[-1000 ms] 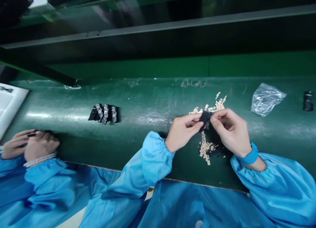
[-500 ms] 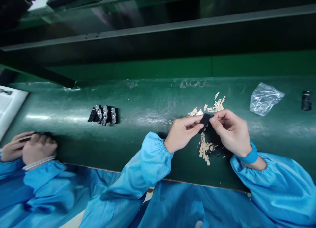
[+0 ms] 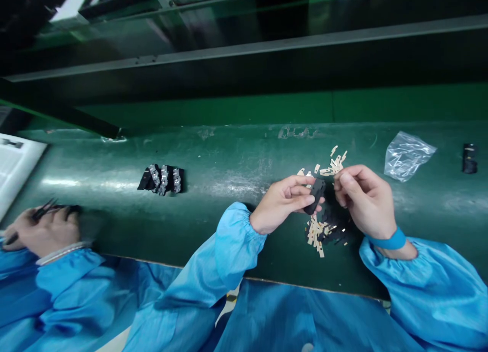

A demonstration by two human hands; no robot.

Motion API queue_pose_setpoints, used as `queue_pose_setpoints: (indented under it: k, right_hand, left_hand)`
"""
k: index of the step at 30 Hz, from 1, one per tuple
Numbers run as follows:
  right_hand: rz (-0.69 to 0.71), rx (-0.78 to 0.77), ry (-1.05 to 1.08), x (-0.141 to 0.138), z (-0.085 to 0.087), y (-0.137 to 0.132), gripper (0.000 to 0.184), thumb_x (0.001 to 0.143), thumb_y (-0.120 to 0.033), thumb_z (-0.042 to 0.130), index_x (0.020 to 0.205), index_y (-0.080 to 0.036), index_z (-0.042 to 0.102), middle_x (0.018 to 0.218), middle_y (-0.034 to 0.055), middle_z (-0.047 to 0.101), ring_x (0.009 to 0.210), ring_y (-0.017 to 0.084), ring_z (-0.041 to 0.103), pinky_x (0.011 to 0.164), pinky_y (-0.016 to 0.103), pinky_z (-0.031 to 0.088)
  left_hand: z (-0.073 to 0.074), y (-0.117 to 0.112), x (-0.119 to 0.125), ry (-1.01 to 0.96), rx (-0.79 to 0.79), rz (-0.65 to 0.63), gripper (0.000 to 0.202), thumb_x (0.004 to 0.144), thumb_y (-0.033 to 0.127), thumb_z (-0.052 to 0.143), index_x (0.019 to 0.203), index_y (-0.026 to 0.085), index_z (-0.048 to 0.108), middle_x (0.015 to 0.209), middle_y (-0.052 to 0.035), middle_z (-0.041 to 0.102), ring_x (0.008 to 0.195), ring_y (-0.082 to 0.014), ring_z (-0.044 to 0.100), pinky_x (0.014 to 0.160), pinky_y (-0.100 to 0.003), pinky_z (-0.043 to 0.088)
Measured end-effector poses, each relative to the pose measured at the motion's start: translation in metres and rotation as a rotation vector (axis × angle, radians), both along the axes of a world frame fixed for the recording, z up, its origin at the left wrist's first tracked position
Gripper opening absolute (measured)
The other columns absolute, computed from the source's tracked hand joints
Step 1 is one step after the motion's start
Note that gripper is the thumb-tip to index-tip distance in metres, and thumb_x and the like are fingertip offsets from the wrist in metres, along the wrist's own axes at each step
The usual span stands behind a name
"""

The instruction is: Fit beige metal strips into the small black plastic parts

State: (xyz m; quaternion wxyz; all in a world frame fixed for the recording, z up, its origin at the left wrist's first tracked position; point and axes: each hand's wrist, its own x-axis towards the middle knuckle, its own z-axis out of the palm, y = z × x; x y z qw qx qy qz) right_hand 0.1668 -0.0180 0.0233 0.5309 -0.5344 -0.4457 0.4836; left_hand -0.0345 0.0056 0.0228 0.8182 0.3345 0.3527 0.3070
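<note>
My left hand is closed on a small black rectangular plastic part, held tilted between thumb and fingers. Just to the right, my right hand has thumb and fingertips pressed together; whatever they pinch is too small to make out. Beyond the fingers lies a loose pile of flat cream-coloured strips. Nearer to me, below the black part, is a second pile of the cream strips, with small dark pieces beside it.
On the green bench a clear plastic bag lies to the right, and a small black part beyond it. Several black parts with silvery faces stand in a row at left. A co-worker's hands work at far left.
My right hand has drawn away from the black part, a little to the right. My left hand has turned the part so its long face shows. The co-worker's hands have shifted.
</note>
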Motion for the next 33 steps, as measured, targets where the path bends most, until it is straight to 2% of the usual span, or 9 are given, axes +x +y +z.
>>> queue_pose_setpoints:
  k: [6,10,14,19,24,29,33]
  right_hand:
    - [0.123,-0.013,-0.016,-0.006,0.007,-0.004,0.023,0.095,-0.042,0.069,0.087,-0.02,0.066,0.069,-0.0016,0.062,0.048,0.008,0.05,0.045,0.022,0.042]
    - [0.188,-0.039,0.009,-0.007,0.006,-0.005,0.026,0.095,-0.044,0.069,0.089,-0.02,0.064,0.064,-0.003,0.059,0.047,0.009,0.049,0.045,0.023,0.042]
    - [0.231,-0.095,0.083,-0.007,0.001,-0.004,0.027,0.092,-0.045,0.072,0.089,-0.021,0.06,0.065,-0.0025,0.062,0.046,0.009,0.049,0.043,0.023,0.039]
    - [0.339,-0.12,0.218,-0.008,-0.004,-0.004,0.024,0.095,-0.044,0.07,0.095,-0.023,0.059,0.073,-0.001,0.067,0.048,0.009,0.05,0.045,0.024,0.039]
    - [0.32,-0.117,0.163,-0.007,-0.005,-0.004,0.026,0.092,-0.041,0.074,0.093,-0.022,0.057,0.067,-0.0028,0.065,0.049,0.01,0.051,0.046,0.023,0.041]
    - [0.402,-0.098,0.229,-0.005,-0.005,-0.004,0.022,0.096,-0.041,0.069,0.099,-0.023,0.057,0.076,-0.0004,0.068,0.052,0.011,0.054,0.048,0.025,0.043]
    - [0.352,-0.125,0.073,-0.011,0.0,-0.011,0.032,0.088,-0.043,0.078,0.098,-0.022,0.057,0.072,-0.0008,0.066,0.056,0.012,0.056,0.049,0.025,0.045]
  left_hand:
    - [0.0,0.001,0.0,-0.014,0.031,0.012,0.035,0.082,0.027,0.083,0.109,0.015,0.065,0.094,-0.0069,0.078,0.077,-0.0147,0.076,0.072,-0.025,0.058]
    - [-0.001,0.001,-0.001,-0.005,0.032,0.012,0.036,0.081,0.029,0.084,0.107,0.015,0.064,0.092,-0.0068,0.077,0.076,-0.0149,0.075,0.071,-0.025,0.057]
    - [-0.002,0.001,-0.001,-0.021,0.03,-0.004,0.038,0.08,0.031,0.085,0.107,0.015,0.064,0.083,-0.0047,0.076,0.073,-0.0156,0.075,0.072,-0.027,0.058]
    - [-0.001,0.001,0.0,0.004,0.019,0.013,0.042,0.079,0.034,0.086,0.111,0.016,0.065,0.09,-0.005,0.075,0.075,-0.0148,0.074,0.07,-0.026,0.058]
    - [0.0,0.001,0.0,0.006,0.014,0.025,0.043,0.076,0.034,0.088,0.108,0.017,0.067,0.1,-0.0061,0.072,0.075,-0.0139,0.073,0.071,-0.028,0.059]
    - [-0.001,0.004,-0.001,-0.014,0.009,0.012,0.04,0.076,0.034,0.088,0.107,0.016,0.068,0.097,-0.0045,0.069,0.076,-0.0135,0.073,0.072,-0.028,0.06]
    - [-0.004,0.002,-0.001,0.109,0.106,0.031,0.039,0.076,0.032,0.087,0.107,0.015,0.07,0.096,-0.0033,0.069,0.072,-0.0097,0.07,0.071,-0.024,0.058]
